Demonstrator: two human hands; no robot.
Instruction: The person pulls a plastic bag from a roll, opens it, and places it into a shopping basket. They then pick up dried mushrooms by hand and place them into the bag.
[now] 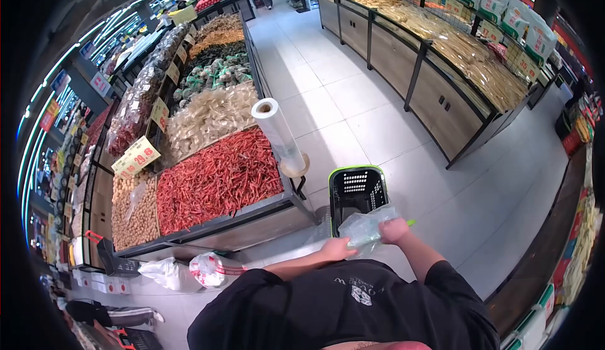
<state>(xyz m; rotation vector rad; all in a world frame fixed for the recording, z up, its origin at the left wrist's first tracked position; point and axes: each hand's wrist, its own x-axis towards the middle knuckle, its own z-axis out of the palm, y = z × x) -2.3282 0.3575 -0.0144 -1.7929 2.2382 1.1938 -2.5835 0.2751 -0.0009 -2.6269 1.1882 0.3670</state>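
Fingers of both hands are curled shut on a clear plastic bag (368, 227), the left hand (337, 249) at its lower corner, the right hand (394, 230) on the other side. Just past the fingers sits a black shopping basket (356, 192); further off to their left, a roll of bags (277, 132) and dried red chillies (217, 177).

Bag (364, 229) contents unclear; fingers (345, 249) hidden behind it; price tags (135, 156) illegible.
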